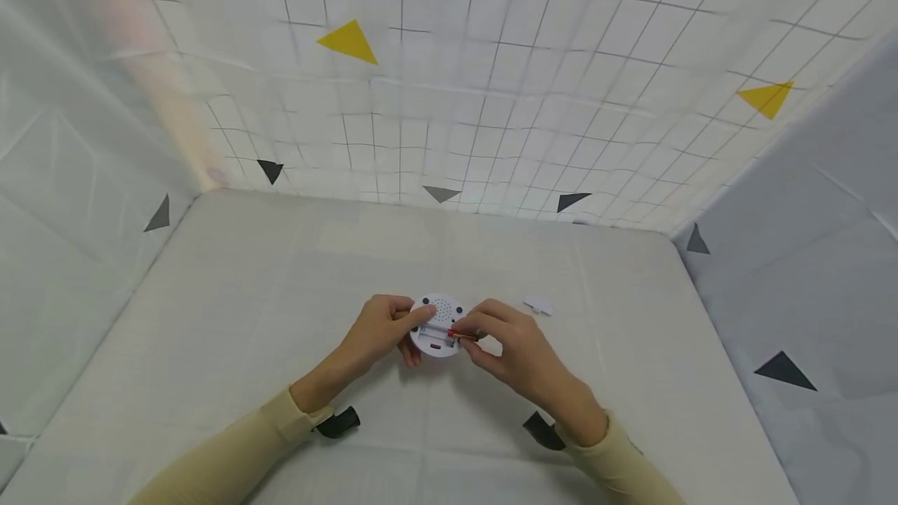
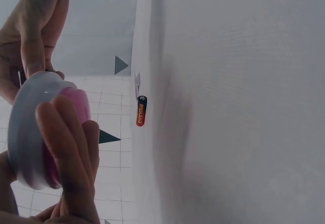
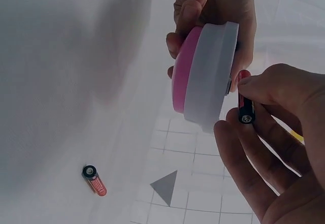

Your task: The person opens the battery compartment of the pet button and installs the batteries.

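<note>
From the head view, we saw the white round plastic device (image 1: 443, 319) held above the pale grey table (image 1: 316, 271), its rectangular battery slot (image 1: 433, 339) uncovered; trouble, we judged, could come from a slack left grip letting it tip, or from a poor angle jamming the red-and-black cylindrical battery (image 1: 463, 335); the left hand (image 1: 382, 330) had its thumb across the perforated face, fingers underneath, while the right hand (image 1: 519, 341) pinched that battery at the slot's right end; the small white plastic cover (image 1: 539, 305) lay beyond on the table.

Over to the left wrist view, and there were the left fingers curled round the pink dome (image 2: 77, 102); smooth and curved, it might slide if they eased; a second red-and-black battery (image 2: 141, 111) rested beside the cover, liable to roll if knocked.

Then the right wrist view: thumb and fingers clasped the battery just apart from the device's face; a thumb slip, we feared, would drop it; whether its ends faced correctly, we could not tell.
</note>
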The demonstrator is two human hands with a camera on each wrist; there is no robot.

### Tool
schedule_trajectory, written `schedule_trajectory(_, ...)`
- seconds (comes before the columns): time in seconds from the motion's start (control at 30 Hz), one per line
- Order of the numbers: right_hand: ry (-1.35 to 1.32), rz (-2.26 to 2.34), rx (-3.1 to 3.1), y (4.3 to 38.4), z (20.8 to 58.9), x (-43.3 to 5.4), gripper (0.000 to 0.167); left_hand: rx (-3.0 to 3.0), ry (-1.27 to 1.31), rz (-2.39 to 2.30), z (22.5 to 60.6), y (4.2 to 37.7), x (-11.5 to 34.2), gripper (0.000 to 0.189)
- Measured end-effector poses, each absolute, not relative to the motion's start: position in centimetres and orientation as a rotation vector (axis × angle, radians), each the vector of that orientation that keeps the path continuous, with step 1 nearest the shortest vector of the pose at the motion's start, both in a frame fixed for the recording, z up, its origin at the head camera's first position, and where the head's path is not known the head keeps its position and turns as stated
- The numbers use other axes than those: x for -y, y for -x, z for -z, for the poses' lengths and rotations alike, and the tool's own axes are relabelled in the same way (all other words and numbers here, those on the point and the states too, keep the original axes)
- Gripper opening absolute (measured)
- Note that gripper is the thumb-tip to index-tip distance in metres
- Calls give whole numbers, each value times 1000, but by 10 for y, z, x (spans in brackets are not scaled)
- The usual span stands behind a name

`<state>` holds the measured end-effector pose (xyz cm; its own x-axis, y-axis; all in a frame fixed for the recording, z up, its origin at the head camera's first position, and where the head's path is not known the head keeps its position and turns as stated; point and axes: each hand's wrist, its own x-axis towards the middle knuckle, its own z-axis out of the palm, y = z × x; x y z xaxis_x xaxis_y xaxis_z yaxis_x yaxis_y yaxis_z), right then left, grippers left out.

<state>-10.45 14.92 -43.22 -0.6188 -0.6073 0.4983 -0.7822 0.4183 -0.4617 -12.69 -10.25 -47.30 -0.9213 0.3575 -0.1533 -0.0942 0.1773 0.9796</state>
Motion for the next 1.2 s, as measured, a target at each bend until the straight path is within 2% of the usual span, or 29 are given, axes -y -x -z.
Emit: schedule_trajectory(1.2, -1128, -998, 2416, 104, 440, -144, 26, -2093, -265, -1807, 482, 124, 97, 40)
